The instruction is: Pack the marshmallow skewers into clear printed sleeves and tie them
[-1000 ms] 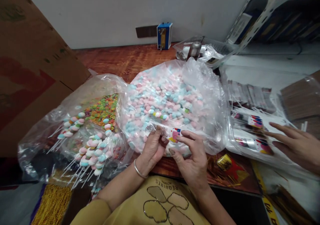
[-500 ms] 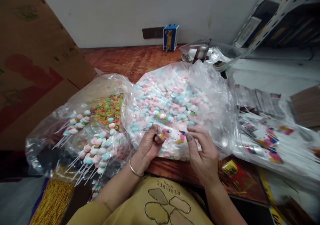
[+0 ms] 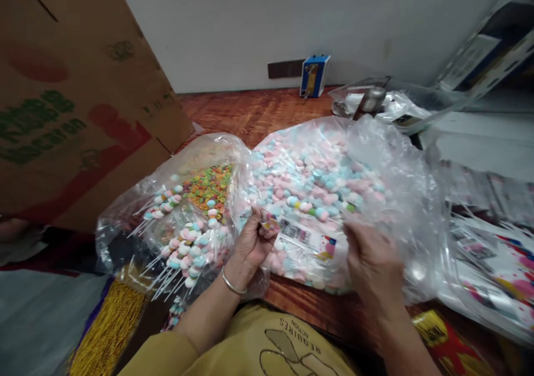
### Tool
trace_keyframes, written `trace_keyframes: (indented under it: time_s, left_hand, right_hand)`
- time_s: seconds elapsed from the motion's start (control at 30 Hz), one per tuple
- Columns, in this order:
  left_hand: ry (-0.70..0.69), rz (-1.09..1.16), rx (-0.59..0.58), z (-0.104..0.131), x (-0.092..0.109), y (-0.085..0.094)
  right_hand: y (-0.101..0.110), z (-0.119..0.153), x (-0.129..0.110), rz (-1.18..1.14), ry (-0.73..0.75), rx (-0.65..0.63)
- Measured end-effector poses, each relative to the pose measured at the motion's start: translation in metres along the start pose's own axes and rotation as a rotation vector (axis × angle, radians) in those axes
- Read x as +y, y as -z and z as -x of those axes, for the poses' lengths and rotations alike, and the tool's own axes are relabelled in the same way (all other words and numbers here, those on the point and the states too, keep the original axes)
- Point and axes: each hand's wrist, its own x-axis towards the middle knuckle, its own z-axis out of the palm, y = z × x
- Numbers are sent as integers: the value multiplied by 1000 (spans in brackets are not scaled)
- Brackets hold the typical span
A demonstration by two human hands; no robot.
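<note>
My left hand, with a bangle at the wrist, pinches a printed clear plastic wrapper between thumb and fingers. Another printed wrapper, or more of the same one, with a dark-printed label, stretches right over the bag; I cannot tell which. Just beyond its right end is my right hand, blurred, its fingertips bent and largely hidden. Both hands are above a large clear bag of pink, blue and white marshmallows. On that bag lies a marshmallow skewer, just behind the wrapper.
Finished marshmallow skewers lie on a bag of coloured cereal rings at left. A cardboard box stands behind them. A blue box and a clear tray are at the back. Printed wrappers lie right.
My right hand has let go of the wrapper's right part and moved right, while my left hand keeps its pinch. The view has turned left, showing more of the cardboard box.
</note>
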Motion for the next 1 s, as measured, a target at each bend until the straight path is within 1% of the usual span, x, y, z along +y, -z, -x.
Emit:
trace_keyframes:
  time_s: [0.03,0.07,0.13,0.2,0.27,0.4,0.5,0.6,0.73,0.83,0.93,1.0]
  left_hand:
    - [-26,-1,14,-2,2,1]
    - [-50,-7,30,-4,4,2]
    - [-95,-23,58,-7,5,5]
    - [-130,-40,68,-10,4,8]
    - [-149,-52,65,-11,1,10]
    - [-141,-72,34,-11,-6,10]
    - [-138,-80,39,-9,-9,8]
    - [-135,-86,41,-9,-9,7]
    - [-141,-117,6,-10,-9,10]
    - [-176,-152,-10,-11,-10,11]
    - [-232,-173,7,-11,-10,9]
    - [-241,-170,60,-9,-10,4]
  right_hand:
    - [9,4,-1,-81,-37,34]
    - [18,9,-3,-153,-95,39]
    - [34,20,-7,-261,-227,14]
    - [44,30,-10,-329,-304,-3]
    - [48,38,-13,-353,-327,-12]
    - [47,43,-15,-371,-321,-24]
    - [47,43,-14,-385,-296,-25]
    - [48,44,-12,-341,-256,-20]
    - [51,47,-11,-286,-180,-7]
    - [55,49,-12,-227,-132,15]
    - [60,50,-11,-197,-110,7]
    - [63,52,-10,-197,-102,-3]
